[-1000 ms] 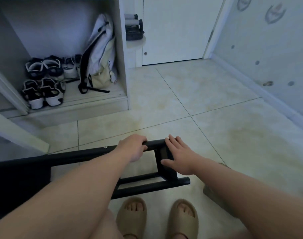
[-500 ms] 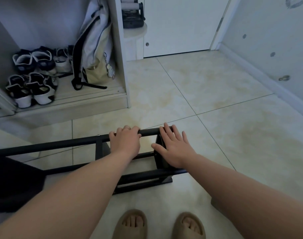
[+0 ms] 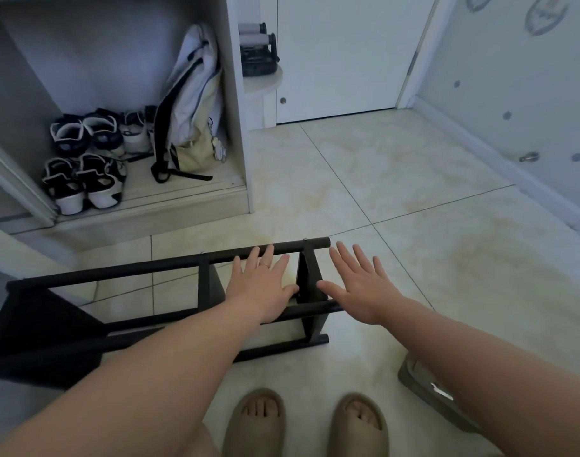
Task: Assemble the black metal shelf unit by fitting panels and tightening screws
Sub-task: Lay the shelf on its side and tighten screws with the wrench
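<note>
In the head view, the black metal shelf unit [image 3: 170,263] lies on its side on the floor [image 3: 414,258], under the left hand [image 3: 262,288]. The right hand [image 3: 361,288] is just beside its end. Both hands are spread flat and grip nothing. The frame looks stiff and smooth, so its round rails seem best to grip.

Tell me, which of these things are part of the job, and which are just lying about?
Part of the job: black shelf frame, left hand, right hand.
Just lying about: backpack, sandals, sneakers, all in the cupboard.
</note>
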Available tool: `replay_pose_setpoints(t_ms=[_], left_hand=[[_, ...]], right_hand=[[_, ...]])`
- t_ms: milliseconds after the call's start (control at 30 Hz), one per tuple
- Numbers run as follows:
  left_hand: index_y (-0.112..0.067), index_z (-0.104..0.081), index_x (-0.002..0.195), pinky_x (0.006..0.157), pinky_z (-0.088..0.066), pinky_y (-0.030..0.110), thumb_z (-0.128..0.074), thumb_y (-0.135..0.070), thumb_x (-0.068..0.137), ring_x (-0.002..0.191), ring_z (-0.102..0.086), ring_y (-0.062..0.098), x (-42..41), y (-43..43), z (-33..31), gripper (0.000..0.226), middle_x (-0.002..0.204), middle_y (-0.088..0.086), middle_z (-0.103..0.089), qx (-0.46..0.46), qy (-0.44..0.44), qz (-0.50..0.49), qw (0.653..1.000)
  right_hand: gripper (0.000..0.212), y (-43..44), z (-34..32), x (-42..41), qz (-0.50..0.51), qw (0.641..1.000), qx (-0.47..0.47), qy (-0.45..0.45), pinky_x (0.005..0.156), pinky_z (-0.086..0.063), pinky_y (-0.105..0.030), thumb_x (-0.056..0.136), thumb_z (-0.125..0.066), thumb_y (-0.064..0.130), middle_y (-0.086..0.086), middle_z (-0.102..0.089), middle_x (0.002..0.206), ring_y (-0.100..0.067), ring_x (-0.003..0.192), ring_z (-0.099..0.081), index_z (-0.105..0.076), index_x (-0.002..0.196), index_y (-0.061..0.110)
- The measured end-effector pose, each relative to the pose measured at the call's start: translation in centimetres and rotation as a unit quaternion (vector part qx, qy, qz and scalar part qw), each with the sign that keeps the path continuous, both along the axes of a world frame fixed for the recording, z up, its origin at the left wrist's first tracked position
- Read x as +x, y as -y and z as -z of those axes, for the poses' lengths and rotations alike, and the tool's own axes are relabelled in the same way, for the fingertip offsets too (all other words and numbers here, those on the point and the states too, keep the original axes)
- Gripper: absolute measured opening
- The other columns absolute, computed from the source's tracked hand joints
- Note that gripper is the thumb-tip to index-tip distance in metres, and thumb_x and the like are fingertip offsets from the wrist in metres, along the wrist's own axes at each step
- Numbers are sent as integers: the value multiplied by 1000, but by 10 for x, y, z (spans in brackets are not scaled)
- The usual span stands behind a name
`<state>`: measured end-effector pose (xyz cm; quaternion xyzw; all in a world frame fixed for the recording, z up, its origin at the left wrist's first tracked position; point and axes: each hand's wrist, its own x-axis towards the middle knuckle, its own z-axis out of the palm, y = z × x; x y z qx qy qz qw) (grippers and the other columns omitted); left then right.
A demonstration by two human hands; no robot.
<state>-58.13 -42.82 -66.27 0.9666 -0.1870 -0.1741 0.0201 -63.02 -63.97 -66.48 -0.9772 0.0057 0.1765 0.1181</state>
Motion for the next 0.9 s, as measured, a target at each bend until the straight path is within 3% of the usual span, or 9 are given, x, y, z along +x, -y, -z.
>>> replay_pose_setpoints(t_ms=[233, 500, 700, 900], left_hand=[[-35, -1, 159, 122, 1, 54, -24, -65, 99, 153, 15, 26, -46, 43, -18, 71, 167, -1, 12, -17, -7, 82, 996], [-26, -6, 159, 124, -4, 48, -24, -59, 102, 154, 7, 26, -70, 149, 2, 68, 168, 1, 5, -39, -19, 196, 980], [-22, -11, 159, 121, -20, 47, -33, -53, 103, 153, -10, 27, -74, 222, 60, 67, 167, 5, -9, -40, -111, 237, 964], [-17, -11, 158, 116, -31, 44, -41, -42, 104, 145, -33, 34, -80, 254, 140, 67, 161, 13, -27, -76, -266, 134, 952]], right_hand=[[82, 68, -10, -90, 94, 995, -28, -31, 124, 11, -45, 98, -19, 72, 14, 24, 166, -16, 153, 23, 11, 161, 30], [77, 163, 19, -158, 200, 974, -29, -107, 125, 2, -48, 102, -25, 65, 7, 13, 169, -21, 156, 12, 3, 163, 27], [73, 213, 81, -159, 231, 958, 9, -168, 125, -12, -38, 105, -34, 57, 1, -9, 170, -21, 156, -9, -9, 163, 21], [63, 233, 157, -150, 242, 949, 63, -195, 120, -29, -38, 104, -50, 43, -3, -33, 164, -25, 149, -33, -25, 160, 28]])
